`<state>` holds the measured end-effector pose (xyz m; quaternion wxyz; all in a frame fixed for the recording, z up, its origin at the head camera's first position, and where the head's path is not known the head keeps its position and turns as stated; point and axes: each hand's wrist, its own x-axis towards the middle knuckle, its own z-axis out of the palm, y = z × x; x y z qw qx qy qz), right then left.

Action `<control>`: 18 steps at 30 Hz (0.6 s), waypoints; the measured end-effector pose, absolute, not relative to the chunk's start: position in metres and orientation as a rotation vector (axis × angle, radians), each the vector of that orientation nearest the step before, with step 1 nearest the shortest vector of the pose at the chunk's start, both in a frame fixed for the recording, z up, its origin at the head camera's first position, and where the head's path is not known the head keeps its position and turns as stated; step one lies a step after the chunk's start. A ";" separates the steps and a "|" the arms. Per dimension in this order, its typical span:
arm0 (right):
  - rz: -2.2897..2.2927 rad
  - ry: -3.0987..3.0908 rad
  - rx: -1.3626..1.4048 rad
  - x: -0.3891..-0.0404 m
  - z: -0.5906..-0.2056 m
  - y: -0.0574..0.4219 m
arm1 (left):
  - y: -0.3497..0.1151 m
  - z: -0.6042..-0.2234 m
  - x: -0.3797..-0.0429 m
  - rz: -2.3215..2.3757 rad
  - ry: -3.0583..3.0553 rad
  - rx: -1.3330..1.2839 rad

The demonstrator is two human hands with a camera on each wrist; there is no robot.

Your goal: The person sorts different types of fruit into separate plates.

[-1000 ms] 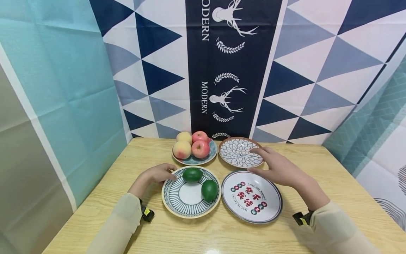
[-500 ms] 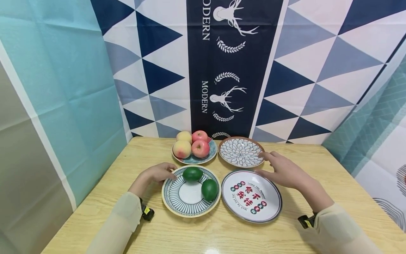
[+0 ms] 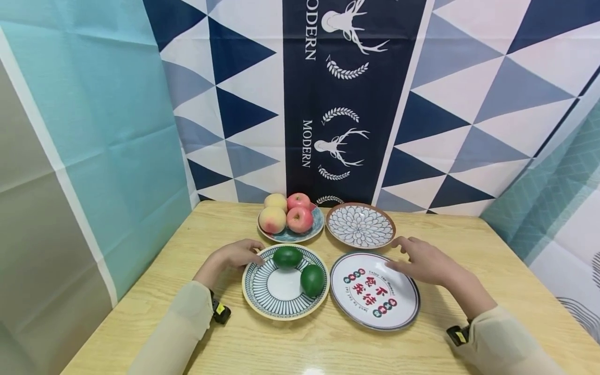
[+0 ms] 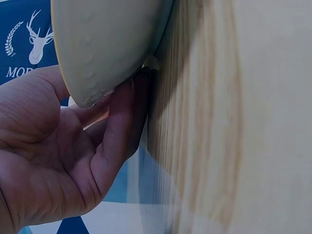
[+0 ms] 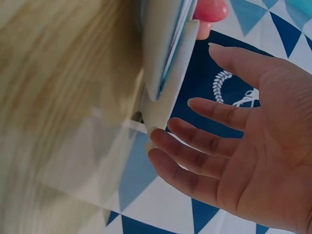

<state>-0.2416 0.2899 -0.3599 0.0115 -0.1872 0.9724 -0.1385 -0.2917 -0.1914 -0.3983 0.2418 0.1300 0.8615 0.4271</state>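
My left hand (image 3: 240, 253) grips the left rim of a striped plate (image 3: 264, 299), thumb over the edge and fingers underneath, as the left wrist view shows from below the plate (image 4: 112, 39). Two dark green oval fruits (image 3: 288, 257) lie in this plate. My right hand (image 3: 424, 260) holds nothing; its fingers are spread and loosely bent in the right wrist view. It hovers by the upper right edge of a white plate with red characters (image 3: 375, 291), the thumb overlapping that rim in the head view. Just beyond its fingertips is a brown-rimmed plate with a petal pattern (image 3: 360, 225).
A blue plate (image 3: 317, 219) at the back holds two peaches (image 3: 272, 220) and two red apples (image 3: 300, 220). All four plates stand close together on the wooden table (image 3: 262, 349). A patterned cloth (image 3: 253, 104) hangs behind the table's back edge.
My right hand has drawn back to the right and toward me, away from the petal-patterned plate. The left hand keeps its place at the striped plate. The head view has shifted slightly.
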 end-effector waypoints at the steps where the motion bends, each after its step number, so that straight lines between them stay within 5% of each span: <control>1: -0.435 3.024 -0.585 -0.243 -0.362 0.291 | -0.191 -0.399 -0.292 1.170 2.358 0.356; 18: -0.498 2.862 -0.459 -0.249 -0.375 0.289 | -0.190 -0.399 -0.295 1.135 2.377 0.345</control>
